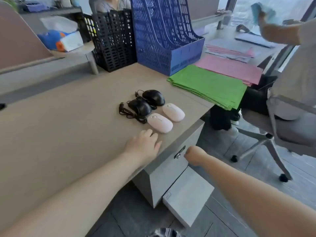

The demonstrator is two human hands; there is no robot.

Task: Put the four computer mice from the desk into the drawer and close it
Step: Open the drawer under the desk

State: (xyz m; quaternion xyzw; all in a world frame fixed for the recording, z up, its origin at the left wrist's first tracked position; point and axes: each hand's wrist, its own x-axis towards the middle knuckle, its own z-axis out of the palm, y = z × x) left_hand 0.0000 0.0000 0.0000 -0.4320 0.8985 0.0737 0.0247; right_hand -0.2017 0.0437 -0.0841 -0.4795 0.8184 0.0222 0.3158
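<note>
Nothing stowed yet, by the look of it: all four mice on the desk [68,127], drawer [171,166] seemingly shut or barely started, so the whole job left to do. Nearest, right hand [194,155] down at the drawer front, just beside the small lock [179,152], fingers curled under and hidden, so impossible to say whether gripping an edge or merely closed. Up on the desktop, left hand [143,145] flat and open, palm down, holding nothing, fingertips just short of the near pink mouse [159,123]. Beyond and to the right, the second pink mouse [173,112], close beside the first. Farther still, two black mice: the near black mouse [141,106] with its cord [130,113] bunched to the left, then the far black mouse [153,97] touching or nearly touching it. Likely order: drawer open first, then mice in, one or two at a time, then shut.
</note>
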